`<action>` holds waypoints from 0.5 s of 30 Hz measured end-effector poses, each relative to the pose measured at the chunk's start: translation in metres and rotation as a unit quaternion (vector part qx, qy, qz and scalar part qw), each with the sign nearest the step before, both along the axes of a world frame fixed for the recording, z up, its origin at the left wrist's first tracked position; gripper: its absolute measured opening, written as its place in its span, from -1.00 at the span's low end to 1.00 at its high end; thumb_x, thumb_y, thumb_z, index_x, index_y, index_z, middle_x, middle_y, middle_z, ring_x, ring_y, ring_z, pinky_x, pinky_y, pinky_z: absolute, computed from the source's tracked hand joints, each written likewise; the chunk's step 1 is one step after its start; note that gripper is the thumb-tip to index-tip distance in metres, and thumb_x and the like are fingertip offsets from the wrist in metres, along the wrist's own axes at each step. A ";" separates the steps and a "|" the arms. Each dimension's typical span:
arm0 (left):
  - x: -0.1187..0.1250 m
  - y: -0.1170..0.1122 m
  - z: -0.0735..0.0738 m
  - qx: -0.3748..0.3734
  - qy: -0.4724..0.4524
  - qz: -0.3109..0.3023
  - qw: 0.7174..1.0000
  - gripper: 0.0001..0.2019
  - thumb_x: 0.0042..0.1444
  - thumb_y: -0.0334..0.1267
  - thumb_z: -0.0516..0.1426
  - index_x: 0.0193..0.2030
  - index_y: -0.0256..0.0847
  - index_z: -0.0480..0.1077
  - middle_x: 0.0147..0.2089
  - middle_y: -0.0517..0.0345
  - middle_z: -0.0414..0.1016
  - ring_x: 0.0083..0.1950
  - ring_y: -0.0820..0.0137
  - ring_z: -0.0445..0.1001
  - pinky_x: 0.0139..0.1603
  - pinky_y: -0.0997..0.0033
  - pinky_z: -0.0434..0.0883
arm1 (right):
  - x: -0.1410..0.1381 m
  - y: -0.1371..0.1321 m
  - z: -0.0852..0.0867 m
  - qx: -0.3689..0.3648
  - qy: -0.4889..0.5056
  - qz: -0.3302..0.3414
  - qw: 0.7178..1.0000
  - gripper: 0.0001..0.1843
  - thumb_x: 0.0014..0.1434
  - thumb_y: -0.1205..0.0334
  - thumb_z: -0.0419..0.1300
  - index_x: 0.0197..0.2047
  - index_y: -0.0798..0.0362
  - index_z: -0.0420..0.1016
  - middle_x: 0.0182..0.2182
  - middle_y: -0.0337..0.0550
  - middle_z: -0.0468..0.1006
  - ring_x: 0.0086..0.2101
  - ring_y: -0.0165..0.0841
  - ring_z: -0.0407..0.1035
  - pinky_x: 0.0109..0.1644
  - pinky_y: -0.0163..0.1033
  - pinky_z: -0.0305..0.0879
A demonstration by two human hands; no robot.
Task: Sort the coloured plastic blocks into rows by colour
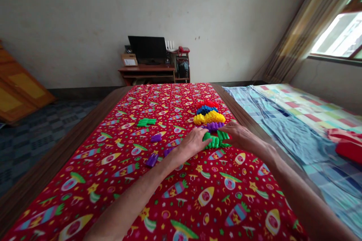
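Note:
A cluster of green plastic pieces (215, 142), long and narrow, lies between my two hands. My left hand (195, 140) curls its fingers and thumb against the cluster's left end. From the other side, my right hand (237, 135) grips the right end, its fingertips partly hidden. Just beyond them runs a row of purple plastic pieces (214, 126), partly covered by my fingers. Farther back come a yellow row (209, 118), a blue row (207, 110) and a red row (207, 103), set close one behind another.
Loose green pieces (146, 122) and purple pieces (152, 160) lie to the left on the red patterned cloth (209, 199). A bed with a checked cover (299, 120) adjoins at right. Against the wall stands a desk (147, 69) with a monitor (147, 49).

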State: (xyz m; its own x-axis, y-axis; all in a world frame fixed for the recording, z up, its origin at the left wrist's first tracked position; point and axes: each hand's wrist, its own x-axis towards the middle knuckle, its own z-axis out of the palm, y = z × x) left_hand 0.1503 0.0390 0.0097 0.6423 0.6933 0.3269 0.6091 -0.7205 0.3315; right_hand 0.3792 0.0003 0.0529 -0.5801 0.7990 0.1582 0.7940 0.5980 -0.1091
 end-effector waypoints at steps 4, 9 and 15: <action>0.012 -0.007 -0.010 0.024 0.000 -0.024 0.999 -0.59 0.29 -0.10 0.08 0.16 -0.31 0.31 0.07 -0.15 0.49 0.12 0.12 0.45 0.21 0.07 0.33 | -0.006 0.002 -0.005 -0.016 -0.016 0.025 0.999 -0.88 0.24 0.25 0.20 -0.17 0.05 0.51 -0.24 -0.06 0.56 -0.19 -0.26 0.39 -0.05 -0.16 0.27; 0.013 -0.011 -0.017 0.072 -0.018 -0.047 0.996 -0.51 0.37 -0.04 -0.06 0.28 -0.34 0.16 0.08 -0.21 0.48 0.14 0.11 0.44 0.20 -0.01 0.34 | -0.011 0.004 -0.011 -0.026 -0.043 0.013 0.999 -0.85 0.25 0.21 0.19 -0.15 0.09 0.50 -0.25 -0.03 0.57 -0.21 -0.24 0.37 -0.09 -0.15 0.27; 0.004 -0.007 -0.004 -0.010 0.020 -0.083 0.996 -0.46 0.20 -0.07 0.19 0.24 -0.27 0.22 0.19 -0.15 0.41 0.21 0.13 0.38 0.22 0.11 0.35 | -0.009 0.004 -0.015 -0.033 -0.030 0.008 0.999 -0.83 0.23 0.25 0.21 -0.11 0.08 0.51 -0.20 -0.02 0.58 -0.16 -0.21 0.37 -0.08 -0.14 0.26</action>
State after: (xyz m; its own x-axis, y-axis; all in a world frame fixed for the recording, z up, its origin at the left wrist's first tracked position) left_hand 0.1547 0.0322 0.0057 0.7605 0.5826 0.2866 0.4953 -0.8060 0.3241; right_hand 0.3700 0.0041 0.0382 -0.5991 0.7977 0.0692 0.7913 0.6031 -0.1010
